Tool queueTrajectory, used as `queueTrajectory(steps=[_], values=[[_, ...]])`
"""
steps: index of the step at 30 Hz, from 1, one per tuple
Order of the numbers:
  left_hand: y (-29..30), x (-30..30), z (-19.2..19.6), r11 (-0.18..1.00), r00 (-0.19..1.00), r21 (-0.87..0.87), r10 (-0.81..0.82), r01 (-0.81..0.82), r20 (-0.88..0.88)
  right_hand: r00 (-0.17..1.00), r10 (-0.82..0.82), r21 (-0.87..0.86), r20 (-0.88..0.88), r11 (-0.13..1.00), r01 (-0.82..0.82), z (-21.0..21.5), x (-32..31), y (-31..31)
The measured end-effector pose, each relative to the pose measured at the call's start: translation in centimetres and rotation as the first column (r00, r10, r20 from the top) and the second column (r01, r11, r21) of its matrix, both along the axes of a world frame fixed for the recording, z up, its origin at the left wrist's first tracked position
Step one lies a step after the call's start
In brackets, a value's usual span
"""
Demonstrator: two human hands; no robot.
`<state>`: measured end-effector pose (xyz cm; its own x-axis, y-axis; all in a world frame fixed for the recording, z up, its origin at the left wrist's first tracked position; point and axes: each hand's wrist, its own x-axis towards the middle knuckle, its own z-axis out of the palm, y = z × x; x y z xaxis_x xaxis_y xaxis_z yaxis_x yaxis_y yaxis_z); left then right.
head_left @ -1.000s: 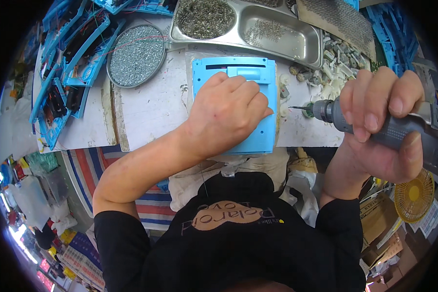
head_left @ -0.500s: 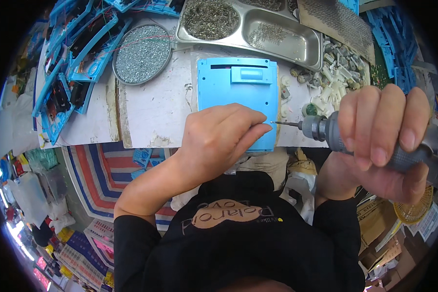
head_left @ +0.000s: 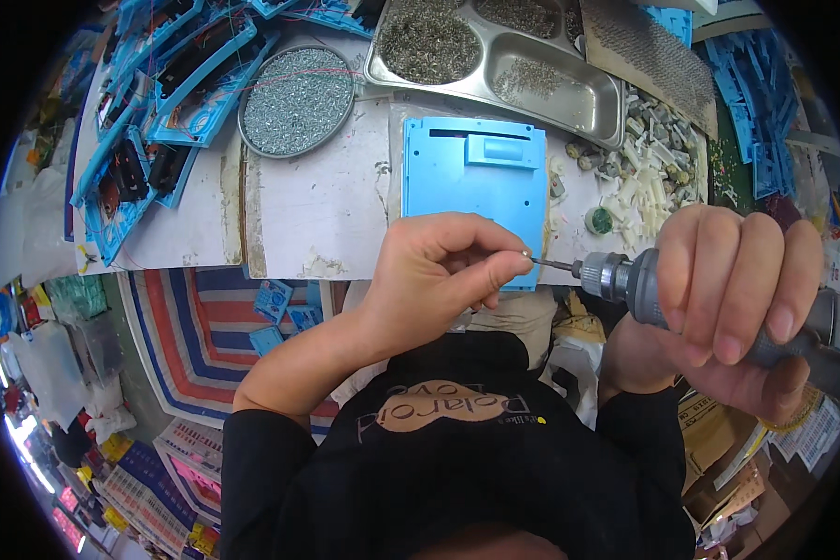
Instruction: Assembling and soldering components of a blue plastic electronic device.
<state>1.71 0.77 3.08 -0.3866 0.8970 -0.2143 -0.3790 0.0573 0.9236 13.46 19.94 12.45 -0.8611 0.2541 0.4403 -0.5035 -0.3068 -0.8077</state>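
Screw [head_left: 526,254]: tiny, pinched in the left hand [head_left: 439,275] at the near right corner of the blue cover [head_left: 471,187] on the tabletop [head_left: 317,201]. The right hand [head_left: 728,299] grips the driver [head_left: 625,277], its bit at the screw. I think the screw could slip and fall, or the bit could poke a finger.

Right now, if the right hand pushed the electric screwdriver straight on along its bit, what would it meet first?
Most likely the left hand: the screwdriver bit in the right hand points at its pinched fingertips, in front of the blue plastic panel. Depth is unclear.
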Motion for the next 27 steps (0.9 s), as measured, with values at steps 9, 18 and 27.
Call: queueTrajectory(steps=[9, 18, 27], values=[[0.7, -1.2, -0.9, 0.951, 0.656, 0.302, 0.183, 0.072, -0.732, 0.994, -0.017, -0.092, -0.108, 0.996, 0.007, -0.6, 0.3, 0.0], [0.8, -1.0, -1.2, 0.942, 0.487, 0.319, 0.230, 0.108, -0.843, 0.999, 0.008, -0.014, -0.042, 1.000, -0.008, -0.9, 0.0, 0.1], [2.0, -3.0, -0.9, 0.979, 0.385, 0.189, 0.146, 0.077, -0.911, 0.996, -0.077, 0.155, 0.046, 0.985, 0.069, -1.3, 2.4, 2.5]])
